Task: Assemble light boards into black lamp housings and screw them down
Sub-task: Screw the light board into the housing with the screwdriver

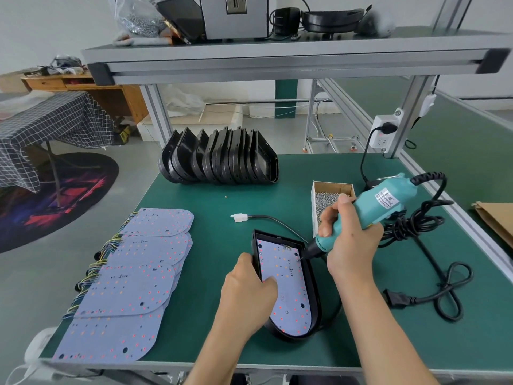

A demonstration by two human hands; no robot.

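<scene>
1. Housing [312, 276] lies flat on the green table [222, 207], near its front edge; its near end is rounded. A board [288, 290] sits inside it.
2. Left hand [249, 290] holds the housing's left rim, thumb outside, fingers laid on the board. Fingertips partly hidden by the hand's back.
3. Right hand [349, 240], right of the housing, is wrapped tight round the teal driver [372, 209]. Bit tip meets the board near the housing's far right corner; the screw there is too small to make out.
4. Left of the housing: spare boards [130, 276] overlapping in a pile, wires along their left edge, nearest one cut by the table edge.
5. Beyond the housing: white plug [241, 217] on a black lead; screw box [329, 201], partly behind the right hand.
6. Farther back: empty housings [219, 157] standing on edge in a row.
</scene>
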